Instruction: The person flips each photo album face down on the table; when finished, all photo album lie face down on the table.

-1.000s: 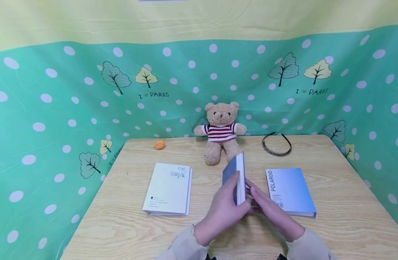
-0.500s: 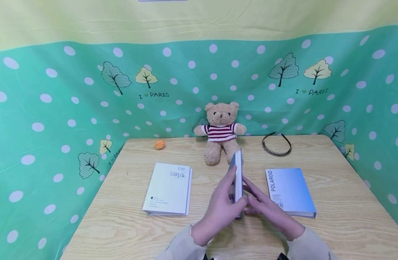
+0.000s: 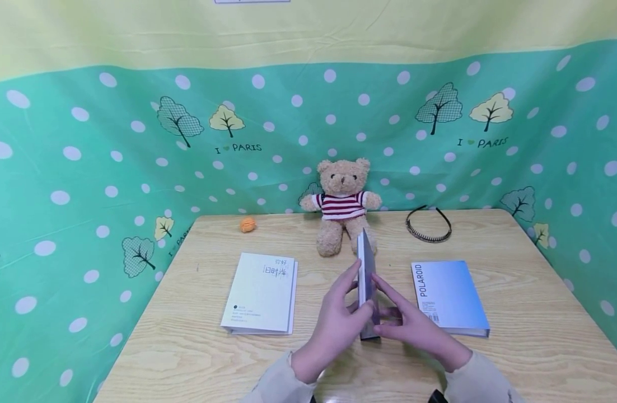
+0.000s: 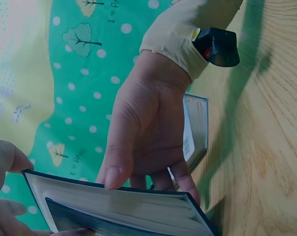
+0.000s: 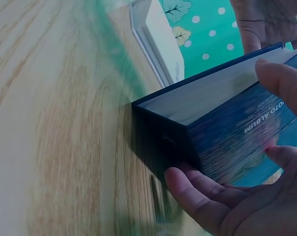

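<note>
A dark blue photo album (image 3: 368,266) stands on its narrow end between my two hands, in front of the teddy bear (image 3: 344,204). White page edges show in both wrist views. "PHOTO ALBUM" is printed on the cover (image 5: 251,132) in the right wrist view. My left hand (image 3: 335,322) grips the album from the left, its thumb across the page-edge side. From the right, my right hand (image 3: 416,324) holds it: the thumb reaches the page edge, and other fingers curl below the lower corner. Part of the left hand's fingers is hidden behind the album.
A white album (image 3: 260,294) lies left, and a blue-white Polaroid album (image 3: 450,299) lies right. Toward the back of the wooden table (image 3: 187,358) are a small orange ball-like object (image 3: 247,224) and a black toothed headband (image 3: 429,238). A patterned green cloth (image 3: 278,117) hangs behind.
The album has turned in my hands, so its right-hand cover now shows instead of its left-hand one. It has shifted slightly left, and the right fingers have spread along it.
</note>
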The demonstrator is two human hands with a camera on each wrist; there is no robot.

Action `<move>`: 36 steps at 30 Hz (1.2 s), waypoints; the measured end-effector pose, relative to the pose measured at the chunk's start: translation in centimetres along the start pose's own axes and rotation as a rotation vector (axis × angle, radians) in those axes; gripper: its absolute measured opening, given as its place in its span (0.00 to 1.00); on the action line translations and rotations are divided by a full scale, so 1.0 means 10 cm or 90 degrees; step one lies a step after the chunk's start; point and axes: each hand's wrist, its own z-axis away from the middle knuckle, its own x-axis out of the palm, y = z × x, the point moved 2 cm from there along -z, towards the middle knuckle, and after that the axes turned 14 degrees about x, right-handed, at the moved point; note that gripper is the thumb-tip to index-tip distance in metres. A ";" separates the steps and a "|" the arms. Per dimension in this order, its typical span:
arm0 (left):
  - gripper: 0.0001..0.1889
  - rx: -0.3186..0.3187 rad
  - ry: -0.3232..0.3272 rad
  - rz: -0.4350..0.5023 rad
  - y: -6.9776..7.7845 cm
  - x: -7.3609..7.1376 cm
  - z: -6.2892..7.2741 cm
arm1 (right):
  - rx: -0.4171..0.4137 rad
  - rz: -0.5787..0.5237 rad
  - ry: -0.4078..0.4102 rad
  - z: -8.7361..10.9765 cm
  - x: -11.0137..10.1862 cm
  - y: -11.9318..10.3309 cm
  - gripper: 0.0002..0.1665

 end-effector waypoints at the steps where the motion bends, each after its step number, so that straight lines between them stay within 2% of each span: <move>1: 0.39 -0.005 0.007 0.006 0.00 -0.01 0.01 | -0.002 0.013 0.008 0.00 0.00 0.00 0.59; 8: 0.38 -0.032 0.027 0.035 -0.01 -0.08 0.04 | -0.031 0.116 0.077 -0.02 -0.01 0.00 0.60; 17: 0.36 -0.021 0.027 -0.023 -0.03 -0.19 0.06 | -0.084 0.175 0.080 -0.04 0.00 -0.02 0.55; 22: 0.36 -0.027 0.035 -0.029 -0.05 -0.25 0.08 | -0.067 0.192 0.095 -0.05 0.00 -0.03 0.54; 26: 0.37 -0.054 0.037 -0.006 -0.08 -0.29 0.10 | -0.042 0.201 0.106 -0.05 0.00 -0.04 0.52; 31: 0.38 -0.077 0.044 0.036 -0.11 -0.33 0.12 | -0.042 0.211 0.105 -0.05 -0.01 -0.05 0.51; 36: 0.38 -0.082 0.041 0.034 -0.12 -0.36 0.14 | -0.041 0.228 0.111 -0.05 -0.01 -0.05 0.49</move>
